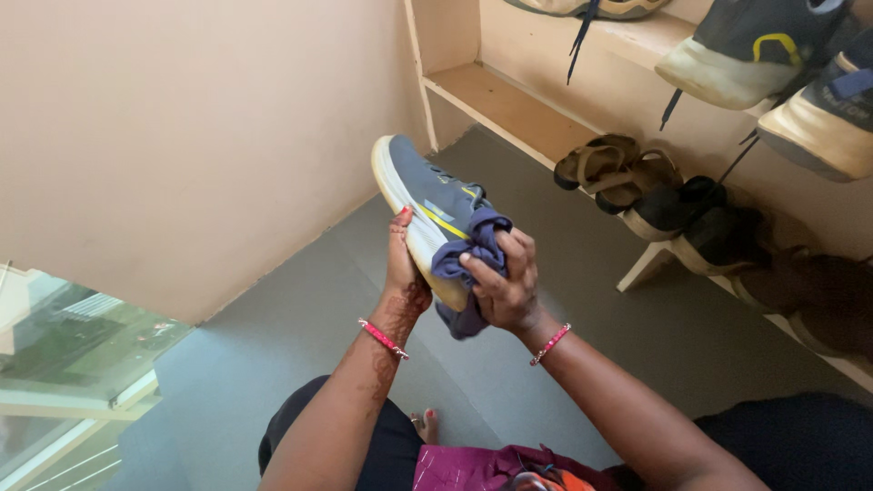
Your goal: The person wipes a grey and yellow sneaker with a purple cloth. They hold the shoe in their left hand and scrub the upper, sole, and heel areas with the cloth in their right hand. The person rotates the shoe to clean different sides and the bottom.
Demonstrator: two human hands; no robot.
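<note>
Grey floor and a wooden shoe rack [509, 105] lie below us. Our left hand [402, 273] grips the grey shoe [427, 205] by its sole; our right hand [505, 282] clenches a purple cloth [468, 255] against its side. We should brace the shoe firmly and wipe along the sole edge.

Both arms raised; L hand [406, 264] gripping, R hand [506, 282] fist closed.

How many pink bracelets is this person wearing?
2. One pink bracelet sits on the left wrist, below the left hand holding the grey shoe. The other pink bracelet is on the right wrist, behind the right hand pressing a purple cloth.
</note>
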